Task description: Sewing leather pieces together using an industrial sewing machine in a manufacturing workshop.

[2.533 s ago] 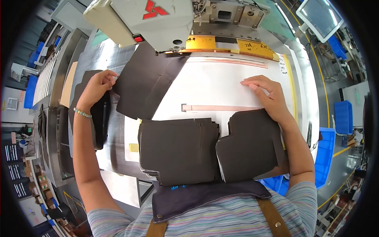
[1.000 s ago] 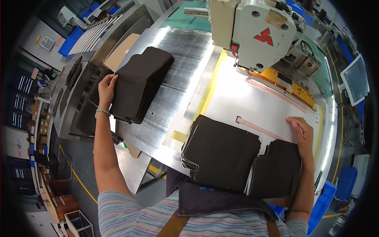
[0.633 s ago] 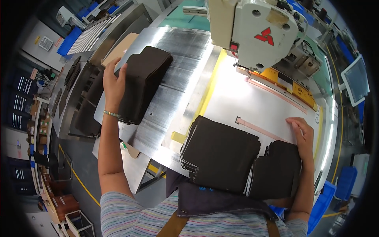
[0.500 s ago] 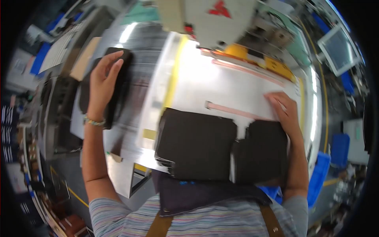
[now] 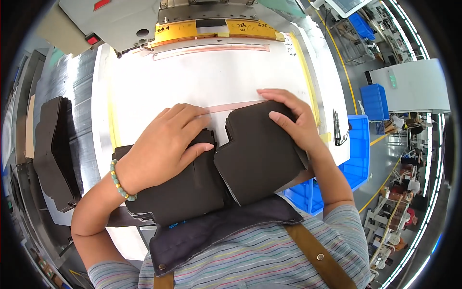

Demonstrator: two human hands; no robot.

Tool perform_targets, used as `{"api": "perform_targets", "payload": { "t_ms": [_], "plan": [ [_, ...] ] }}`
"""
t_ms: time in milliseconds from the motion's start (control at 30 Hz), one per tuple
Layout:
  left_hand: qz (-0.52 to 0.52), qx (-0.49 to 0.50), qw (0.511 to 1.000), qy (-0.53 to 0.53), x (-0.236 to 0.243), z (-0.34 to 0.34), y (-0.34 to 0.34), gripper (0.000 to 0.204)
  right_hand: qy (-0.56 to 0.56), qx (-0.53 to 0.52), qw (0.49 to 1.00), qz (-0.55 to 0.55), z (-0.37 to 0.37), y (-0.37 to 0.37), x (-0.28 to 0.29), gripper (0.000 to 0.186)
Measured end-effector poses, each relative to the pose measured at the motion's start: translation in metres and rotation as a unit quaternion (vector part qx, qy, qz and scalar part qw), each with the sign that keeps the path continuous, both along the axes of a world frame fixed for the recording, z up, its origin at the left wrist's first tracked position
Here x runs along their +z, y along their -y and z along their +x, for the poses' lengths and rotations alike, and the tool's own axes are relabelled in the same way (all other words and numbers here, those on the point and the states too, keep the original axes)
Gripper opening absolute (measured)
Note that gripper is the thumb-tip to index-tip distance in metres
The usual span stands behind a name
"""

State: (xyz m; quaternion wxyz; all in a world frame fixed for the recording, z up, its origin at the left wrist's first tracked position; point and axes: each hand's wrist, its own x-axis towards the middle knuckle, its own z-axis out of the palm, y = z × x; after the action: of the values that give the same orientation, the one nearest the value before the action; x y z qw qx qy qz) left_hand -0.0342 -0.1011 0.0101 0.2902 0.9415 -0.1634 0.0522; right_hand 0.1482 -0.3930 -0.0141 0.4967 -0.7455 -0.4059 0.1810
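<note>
My left hand point(image 5: 168, 139), wearing a beaded bracelet, lies over the left stack of dark cut fabric pieces point(image 5: 178, 192), fingers stretched across its back edge. My right hand point(image 5: 288, 115) is on the right stack point(image 5: 260, 164), thumb on top, fingers extended past the upper edge. Both stacks sit side by side at the front of a white work sheet point(image 5: 207, 79) edged with yellow tape, partly covering a pink strip point(image 5: 226, 105). The machine head point(image 5: 115, 19) and a yellow bar point(image 5: 245, 31) are behind.
Another dark stack point(image 5: 53, 149) lies on the metal table point(image 5: 82, 77) at the left. At the right are blue bins point(image 5: 358, 154), a cluster of slim dark tools point(image 5: 337, 125) and a white cabinet point(image 5: 409, 84). People sit at workstations point(image 5: 411, 216) farther right.
My left hand has left the stack on the left and now rests on the front left stack. My right hand has moved onto the right stack. My view has swung right.
</note>
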Motion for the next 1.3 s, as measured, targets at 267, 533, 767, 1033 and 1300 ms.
{"api": "perform_targets", "payload": {
  "t_ms": [267, 533, 767, 1033, 1300],
  "plan": [
    [-0.029, 0.019, 0.999, 0.008, 0.008, 0.0, -0.025, 0.044, 0.053, -0.059, 0.997, -0.017, -0.039, -0.029, -0.003, 0.029],
    [0.002, 0.024, 1.0, 0.004, 0.025, 0.017, -0.003, 0.035, 0.162, 0.07, 0.984, 0.014, -0.033, -0.068, 0.003, 0.03],
    [-0.112, 0.077, 0.991, -0.004, 0.006, 0.015, -0.003, 0.028, 0.102, 0.074, 0.991, 0.046, -0.026, -0.069, -0.006, 0.028],
    [-0.12, 0.082, 0.989, -0.003, 0.006, 0.016, -0.003, 0.026, 0.121, 0.099, 0.987, 0.041, -0.026, -0.067, -0.005, 0.026],
    [-0.122, 0.084, 0.989, -0.004, 0.007, 0.015, 0.0, 0.028, 0.079, 0.094, 0.992, 0.024, -0.029, -0.066, -0.002, 0.026]
  ]
}}
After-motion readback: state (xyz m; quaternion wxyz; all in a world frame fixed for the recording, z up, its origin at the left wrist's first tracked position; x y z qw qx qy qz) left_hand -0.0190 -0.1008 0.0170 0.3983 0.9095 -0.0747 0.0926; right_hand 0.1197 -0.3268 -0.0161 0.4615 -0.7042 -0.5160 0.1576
